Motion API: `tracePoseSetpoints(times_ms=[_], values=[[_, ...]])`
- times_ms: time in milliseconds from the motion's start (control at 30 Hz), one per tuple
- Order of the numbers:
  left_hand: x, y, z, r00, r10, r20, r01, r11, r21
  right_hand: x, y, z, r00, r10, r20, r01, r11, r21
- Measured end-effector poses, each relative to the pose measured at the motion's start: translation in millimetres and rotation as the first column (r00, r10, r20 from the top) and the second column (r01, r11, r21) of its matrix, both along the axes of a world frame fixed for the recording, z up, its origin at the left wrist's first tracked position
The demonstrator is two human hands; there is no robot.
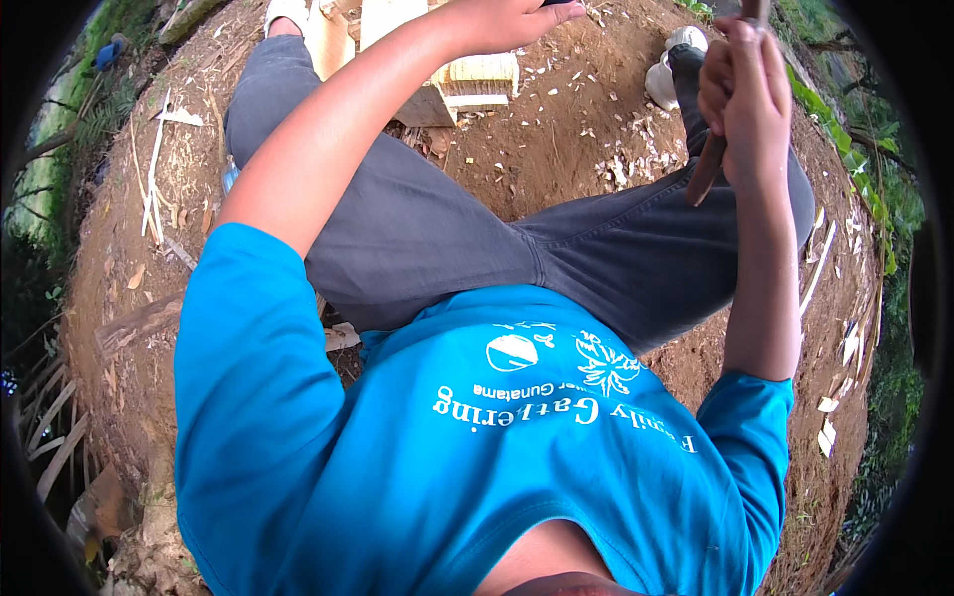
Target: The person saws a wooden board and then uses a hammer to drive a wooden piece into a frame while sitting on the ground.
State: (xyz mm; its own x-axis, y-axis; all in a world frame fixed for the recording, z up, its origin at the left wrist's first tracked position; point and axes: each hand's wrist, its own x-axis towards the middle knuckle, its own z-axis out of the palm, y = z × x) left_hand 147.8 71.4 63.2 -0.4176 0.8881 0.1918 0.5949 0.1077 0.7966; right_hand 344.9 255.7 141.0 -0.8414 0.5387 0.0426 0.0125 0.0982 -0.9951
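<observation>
At the top edge of the head view, my left hand (502, 22) is partly cut off, its thumb pointing right. A dark sliver shows beside that thumb; what it belongs to is out of view. My right hand (743, 94), raised over my right knee, is wrapped round a brown wooden handle (707, 171). The handle slants, its lower end sticking out below the fist and its upper part leaving the picture. Below my left hand lies a pale yellowish wood block (484, 74) with a rough, cut face. A darker wood piece (425, 107) rests against its near left side.
I sit with legs spread on brown earth (556, 129) strewn with wood chips (618, 171). Pale boards (386, 22) stand by my left foot. A white shoe (660, 81) is on my right foot. Long wood strips (151, 189) lie at left; green plants (845, 139) grow at right.
</observation>
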Motion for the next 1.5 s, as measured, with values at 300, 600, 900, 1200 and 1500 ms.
tracePoseSetpoints(times_ms=[300,600,900,1200,1500], values=[[1,5,-3,0.999,-0.042,0.007,0.041,0.999,0.005,1,-12,7,0.962,0.070,0.263,-0.056,0.997,-0.061],[-1,6,-8,0.997,-0.082,0.003,0.082,0.995,-0.048,8,-2,-13,0.996,-0.005,0.086,0.020,0.984,-0.179],[-2,13,-7,0.994,-0.101,0.036,0.105,0.986,-0.133,8,-3,-20,0.998,-0.060,-0.009,0.058,0.985,-0.164],[1,24,-16,0.970,-0.196,-0.145,0.175,0.974,-0.142,23,7,-31,0.908,0.187,0.374,-0.124,0.975,-0.186],[1,47,-27,0.887,-0.438,-0.147,0.366,0.860,-0.356,13,3,-32,0.997,0.040,0.071,0.003,0.852,-0.523]])
